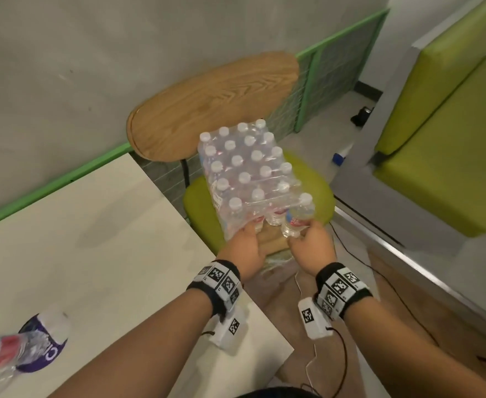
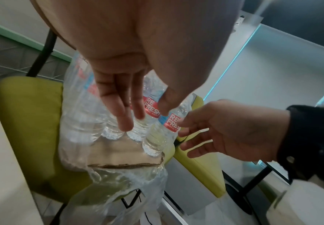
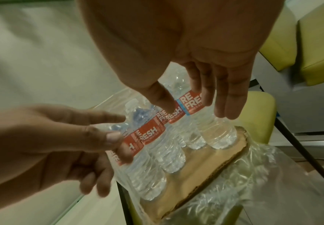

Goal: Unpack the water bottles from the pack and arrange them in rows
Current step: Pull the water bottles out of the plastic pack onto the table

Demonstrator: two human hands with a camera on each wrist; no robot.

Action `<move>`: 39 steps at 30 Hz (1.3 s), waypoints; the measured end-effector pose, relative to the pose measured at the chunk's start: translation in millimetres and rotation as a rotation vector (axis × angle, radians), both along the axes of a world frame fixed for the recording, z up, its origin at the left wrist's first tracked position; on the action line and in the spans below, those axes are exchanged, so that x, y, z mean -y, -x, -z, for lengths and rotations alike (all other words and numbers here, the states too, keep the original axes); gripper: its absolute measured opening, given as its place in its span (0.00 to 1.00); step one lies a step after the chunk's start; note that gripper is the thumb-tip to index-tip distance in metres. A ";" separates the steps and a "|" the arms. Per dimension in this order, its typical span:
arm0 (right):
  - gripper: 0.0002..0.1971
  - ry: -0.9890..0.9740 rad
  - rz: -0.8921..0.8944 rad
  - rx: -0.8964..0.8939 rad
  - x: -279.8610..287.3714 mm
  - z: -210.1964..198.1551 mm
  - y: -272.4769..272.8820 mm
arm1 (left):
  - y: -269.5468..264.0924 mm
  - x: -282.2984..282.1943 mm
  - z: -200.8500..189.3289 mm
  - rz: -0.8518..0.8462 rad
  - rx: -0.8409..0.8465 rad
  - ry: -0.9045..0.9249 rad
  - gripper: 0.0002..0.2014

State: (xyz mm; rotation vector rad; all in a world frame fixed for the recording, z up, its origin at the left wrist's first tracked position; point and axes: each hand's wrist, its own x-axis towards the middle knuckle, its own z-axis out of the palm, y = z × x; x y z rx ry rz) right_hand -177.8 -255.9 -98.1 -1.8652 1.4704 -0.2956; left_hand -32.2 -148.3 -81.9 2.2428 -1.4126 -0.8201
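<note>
A shrink-wrapped pack of water bottles (image 1: 247, 168) stands on a cardboard tray (image 3: 205, 167) on a green chair seat (image 1: 319, 202). The wrap (image 2: 130, 190) is torn open at the near end, where red-labelled bottles show. My left hand (image 1: 250, 228) reaches into the opening with straight fingers (image 2: 126, 118) against the front bottles. My right hand (image 1: 305, 231) has its thumb and straight fingers (image 3: 224, 106) either side of the outermost bottle (image 1: 298, 218), which leans out of the wrap. No curled grip shows on either hand. Another bottle (image 1: 15, 351) lies on the white table (image 1: 92, 239) at the lower left.
The chair's wooden back (image 1: 216, 104) rises behind the pack. The table edge runs just left of the seat. A green bench (image 1: 443, 156) stands to the right, with cables (image 1: 351, 254) on the floor between. A purple object (image 1: 49, 354) lies by the table bottle.
</note>
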 end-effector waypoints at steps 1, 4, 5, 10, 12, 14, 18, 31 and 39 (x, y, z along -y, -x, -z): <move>0.24 0.003 0.018 0.018 0.9 1.9 -0.3 | -0.3 2.8 1.9 -0.013 0.017 -0.039 0.32; 0.30 -0.033 0.064 0.114 5.6 11.2 -2.1 | -3.7 10.3 5.3 -0.020 0.020 -0.087 0.34; 0.31 -0.029 0.068 0.142 7.5 13.1 -2.9 | -6.0 14.1 5.1 -0.041 -0.003 -0.067 0.34; 0.42 -0.012 0.105 0.063 22.0 3.7 -14.3 | -17.3 40.3 5.8 -0.059 -0.024 -0.086 0.19; 0.45 -0.002 0.129 0.061 28.3 -0.3 -19.5 | -18.3 46.7 9.3 -0.027 -0.005 -0.100 0.17; 0.45 0.005 0.116 0.039 32.8 -1.3 -22.5 | -16.3 49.5 7.1 -0.044 0.021 -0.083 0.21; 0.41 0.005 0.108 0.055 34.9 -1.6 -17.9 | -11.2 52.7 1.5 -0.128 0.079 -0.081 0.31; 0.28 -0.014 -0.220 0.245 16.1 -2.1 16.9 | -1.7 47.3 -13.5 0.069 0.194 0.033 0.19; 0.17 -0.086 -0.113 0.319 22.9 -20.5 35.0 | -11.5 2.0 -6.2 0.234 0.057 0.080 0.18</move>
